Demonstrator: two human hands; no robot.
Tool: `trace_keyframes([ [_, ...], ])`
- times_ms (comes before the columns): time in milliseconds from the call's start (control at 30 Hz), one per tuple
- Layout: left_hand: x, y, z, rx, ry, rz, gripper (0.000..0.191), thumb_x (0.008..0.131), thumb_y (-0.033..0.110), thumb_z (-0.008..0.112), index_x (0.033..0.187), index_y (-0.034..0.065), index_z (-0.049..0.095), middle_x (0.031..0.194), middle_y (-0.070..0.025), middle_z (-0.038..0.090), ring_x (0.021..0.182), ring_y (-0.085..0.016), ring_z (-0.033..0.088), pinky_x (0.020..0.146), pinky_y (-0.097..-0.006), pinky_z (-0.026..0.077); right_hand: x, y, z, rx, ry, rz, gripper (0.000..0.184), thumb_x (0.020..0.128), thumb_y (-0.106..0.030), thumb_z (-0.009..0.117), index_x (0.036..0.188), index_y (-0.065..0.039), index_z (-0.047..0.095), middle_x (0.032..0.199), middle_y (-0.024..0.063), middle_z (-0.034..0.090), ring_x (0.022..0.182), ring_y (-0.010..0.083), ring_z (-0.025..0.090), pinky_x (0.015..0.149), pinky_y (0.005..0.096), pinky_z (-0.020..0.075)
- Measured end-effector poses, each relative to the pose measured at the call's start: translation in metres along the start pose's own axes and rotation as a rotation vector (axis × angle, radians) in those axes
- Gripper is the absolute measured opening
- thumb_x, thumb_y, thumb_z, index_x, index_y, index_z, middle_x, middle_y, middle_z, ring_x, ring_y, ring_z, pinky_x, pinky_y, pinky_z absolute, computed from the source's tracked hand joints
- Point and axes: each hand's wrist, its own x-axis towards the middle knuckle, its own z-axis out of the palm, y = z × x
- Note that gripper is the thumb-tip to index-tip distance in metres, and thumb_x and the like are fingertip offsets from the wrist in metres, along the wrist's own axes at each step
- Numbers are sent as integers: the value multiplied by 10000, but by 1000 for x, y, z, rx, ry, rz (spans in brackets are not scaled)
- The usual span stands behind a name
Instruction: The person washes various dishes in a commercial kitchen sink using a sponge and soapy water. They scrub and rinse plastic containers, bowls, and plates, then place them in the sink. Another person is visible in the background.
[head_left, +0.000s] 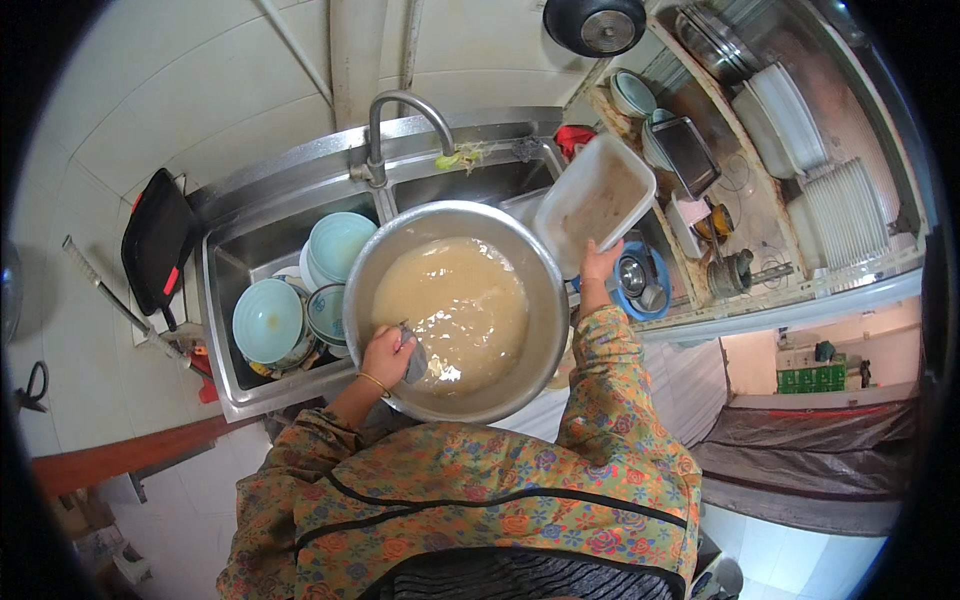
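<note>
A large metal basin (358, 262) of cloudy, tan water (450, 300) stands at the front of the sink, right before me. My left hand (386, 356) grips a wet grey cloth (414, 358) just inside the basin's left wall. Off to the right, my right hand (600, 264) holds the near edge of a white rectangular plastic tub (551, 202). The tub is tilted beside the basin's far right rim, and its inside bottom looks brownish. Several pale blue bowls (268, 321) are stacked with other dishes in the left sink bowl.
A curved faucet (377, 142) rises behind the basin. Vegetable scraps (463, 157) lie at the right sink bowl (487, 184). To the right are a blue plastic basin (664, 277) with metalware and a rack (780, 217) of dishes. A black pan-like item (154, 240) leans at the left wall.
</note>
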Motion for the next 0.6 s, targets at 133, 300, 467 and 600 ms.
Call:
trace_keyframes([
  [133, -8, 8, 1, -41, -8, 18, 378, 868, 217, 692, 699, 9, 426, 748, -172, 462, 690, -360, 488, 637, -440, 410, -8, 47, 12, -300, -552, 387, 687, 819, -303, 730, 1354, 54, 487, 1287, 292, 583, 1215, 403, 559, 1010, 404, 445],
  [300, -4, 7, 6, 68, -70, -16, 327, 894, 265, 647, 744, 13, 501, 776, -205, 532, 723, -374, 553, 655, -454, 450, -49, 0, -21, -495, -363, 118, 366, 791, -226, 703, 1032, 49, 702, 1119, 286, 664, 1084, 381, 629, 939, 428, 475],
  [467, 14, 16, 33, -145, -116, -234, 338, 916, 317, 669, 808, 21, 545, 747, -154, 582, 651, -226, 553, 630, -426, 459, -183, -82, -50, -31, -800, -263, 308, 876, -192, 709, 1127, -19, 667, 1100, 154, 658, 980, 247, 635, 871, 363, 503],
  [600, 33, 32, 36, -342, -254, -49, 250, 912, 280, 669, 1040, 67, 642, 912, -140, 665, 804, -239, 639, 743, -394, 512, -265, -92, -31, 350, -1054, 390, 493, 888, -275, 732, 1264, 6, 586, 1245, 179, 620, 1032, 223, 623, 918, 331, 490],
])
